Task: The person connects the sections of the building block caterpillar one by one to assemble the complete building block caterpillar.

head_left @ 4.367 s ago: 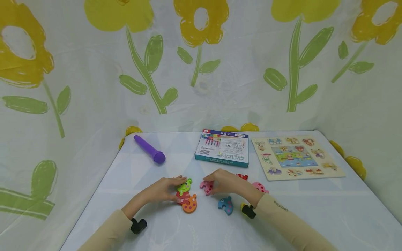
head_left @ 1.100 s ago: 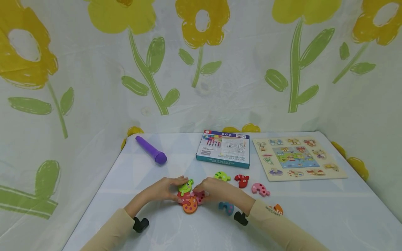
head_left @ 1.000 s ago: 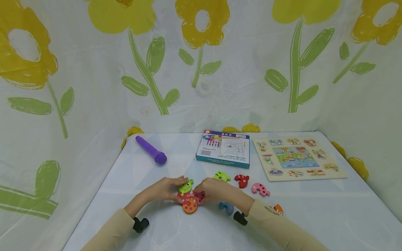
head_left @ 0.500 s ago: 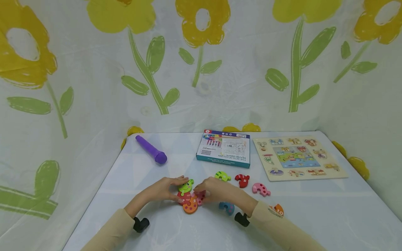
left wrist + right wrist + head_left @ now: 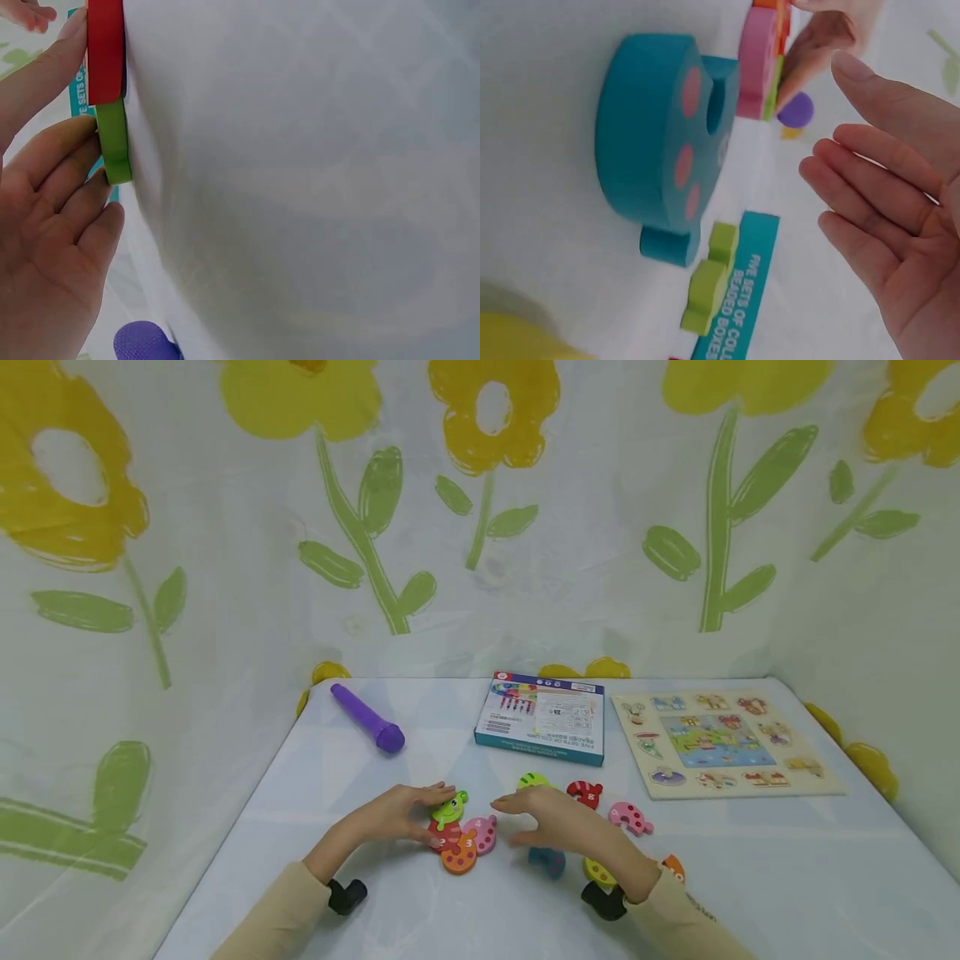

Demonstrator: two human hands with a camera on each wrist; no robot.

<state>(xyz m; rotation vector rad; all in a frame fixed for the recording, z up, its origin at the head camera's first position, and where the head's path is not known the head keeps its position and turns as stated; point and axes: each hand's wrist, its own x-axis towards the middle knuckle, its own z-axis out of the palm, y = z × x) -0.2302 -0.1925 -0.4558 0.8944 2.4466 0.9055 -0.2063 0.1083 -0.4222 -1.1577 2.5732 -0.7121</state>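
Note:
A caterpillar puzzle lies partly joined on the table: green smiling head (image 5: 450,810), red piece (image 5: 446,837), orange piece 3 (image 5: 459,857) and pink piece 4 (image 5: 482,833). My left hand (image 5: 397,814) holds its left side, thumb against the red edge and fingers against the green head (image 5: 114,142). Apart from the pink piece, my right hand (image 5: 566,821) hovers with fingers extended and nothing in it. Below that hand lies a blue dotted piece (image 5: 547,862), seen close in the right wrist view. A yellow piece (image 5: 597,872) is partly hidden by the right wrist.
Loose pieces lie to the right: green striped (image 5: 532,779), red (image 5: 585,793), pink (image 5: 632,817) and orange (image 5: 674,867). Behind are a purple toy microphone (image 5: 367,719), a bead-game box (image 5: 540,718) and a wooden picture board (image 5: 726,745).
My right hand carried the pink piece leftward, pressed it against the orange piece, then let go and drew back right. My left hand keeps its place at the green and red pieces.

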